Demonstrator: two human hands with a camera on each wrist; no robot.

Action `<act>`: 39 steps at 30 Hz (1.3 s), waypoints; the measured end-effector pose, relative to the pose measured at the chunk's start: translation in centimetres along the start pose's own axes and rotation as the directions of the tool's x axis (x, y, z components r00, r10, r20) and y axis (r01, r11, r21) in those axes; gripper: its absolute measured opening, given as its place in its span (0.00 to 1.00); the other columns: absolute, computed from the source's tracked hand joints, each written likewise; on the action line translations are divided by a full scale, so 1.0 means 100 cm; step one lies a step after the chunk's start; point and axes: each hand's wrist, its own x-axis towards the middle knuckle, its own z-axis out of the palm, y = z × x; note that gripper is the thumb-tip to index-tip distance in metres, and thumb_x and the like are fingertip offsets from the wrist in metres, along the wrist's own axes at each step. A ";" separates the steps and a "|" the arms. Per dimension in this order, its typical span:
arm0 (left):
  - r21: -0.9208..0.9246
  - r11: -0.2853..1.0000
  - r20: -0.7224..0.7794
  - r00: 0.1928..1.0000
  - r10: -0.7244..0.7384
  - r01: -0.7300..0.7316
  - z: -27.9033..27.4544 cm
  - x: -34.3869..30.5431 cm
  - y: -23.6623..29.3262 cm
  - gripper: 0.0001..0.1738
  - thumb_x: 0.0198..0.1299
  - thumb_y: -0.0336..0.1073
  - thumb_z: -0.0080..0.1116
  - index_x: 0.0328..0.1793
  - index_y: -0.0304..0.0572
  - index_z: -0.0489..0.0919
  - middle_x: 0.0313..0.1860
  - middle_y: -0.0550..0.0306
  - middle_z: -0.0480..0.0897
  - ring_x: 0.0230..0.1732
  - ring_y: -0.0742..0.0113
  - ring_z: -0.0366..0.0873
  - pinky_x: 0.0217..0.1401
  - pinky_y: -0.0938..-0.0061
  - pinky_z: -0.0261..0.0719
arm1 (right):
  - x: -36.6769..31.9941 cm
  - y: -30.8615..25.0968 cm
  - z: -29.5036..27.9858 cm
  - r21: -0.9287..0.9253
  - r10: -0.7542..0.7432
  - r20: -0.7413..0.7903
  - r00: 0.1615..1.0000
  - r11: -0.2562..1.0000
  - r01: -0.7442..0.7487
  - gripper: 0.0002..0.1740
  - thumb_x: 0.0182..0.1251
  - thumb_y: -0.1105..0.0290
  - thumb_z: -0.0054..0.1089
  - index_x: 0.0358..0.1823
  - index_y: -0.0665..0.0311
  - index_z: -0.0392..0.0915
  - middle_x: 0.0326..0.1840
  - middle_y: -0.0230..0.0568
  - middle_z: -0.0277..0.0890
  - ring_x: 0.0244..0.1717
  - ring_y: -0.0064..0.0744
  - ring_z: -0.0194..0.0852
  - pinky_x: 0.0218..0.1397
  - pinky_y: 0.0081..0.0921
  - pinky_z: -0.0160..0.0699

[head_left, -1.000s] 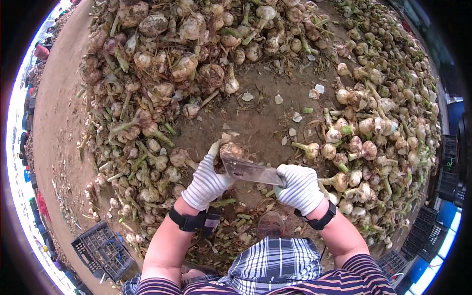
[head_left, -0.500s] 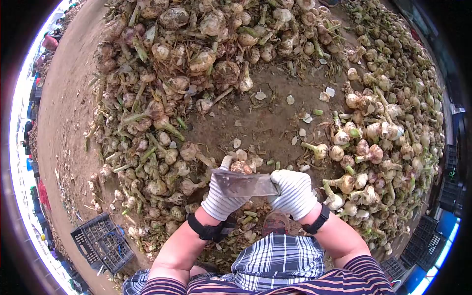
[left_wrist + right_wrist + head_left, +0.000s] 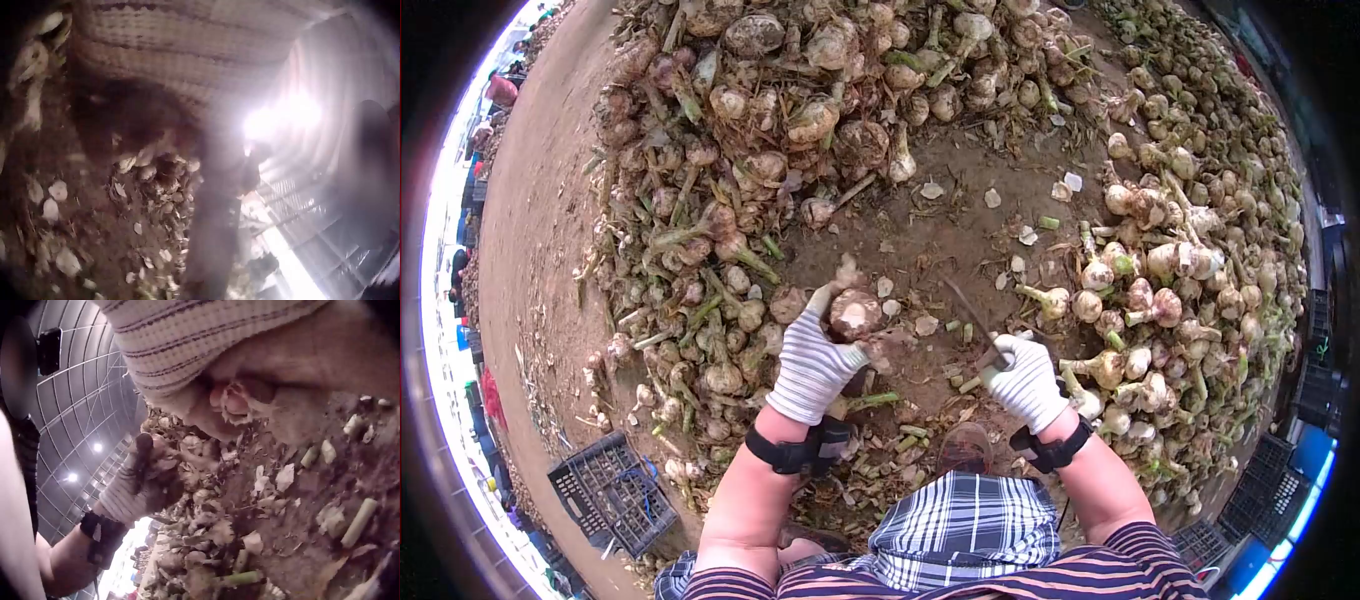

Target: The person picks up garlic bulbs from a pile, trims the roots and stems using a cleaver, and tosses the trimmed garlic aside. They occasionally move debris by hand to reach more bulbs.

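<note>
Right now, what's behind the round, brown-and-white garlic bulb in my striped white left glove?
The head view shows brown soil and pale papery scraps beyond the garlic bulb. Whatever lies directly behind it is covered.

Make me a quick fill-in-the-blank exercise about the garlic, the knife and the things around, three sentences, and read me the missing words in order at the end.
1. The garlic bulb is held in the left hand, which wears a striped ____.
2. The knife is gripped in the person's ____.
3. The plastic crate at the head view's lower left is coloured ____.

Missing words: glove; right hand; black.
</note>
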 end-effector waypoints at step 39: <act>0.218 0.967 0.265 0.946 -0.187 0.130 -0.169 0.011 0.037 0.27 0.50 0.33 0.61 0.60 0.38 0.75 0.55 0.46 0.78 0.42 0.63 0.81 0.43 0.73 0.80 | 0.002 0.066 0.037 0.489 0.394 0.287 0.873 0.724 -0.487 0.04 0.43 0.70 0.58 0.23 0.58 0.73 0.16 0.27 0.66 0.13 0.22 0.59 0.16 0.19 0.58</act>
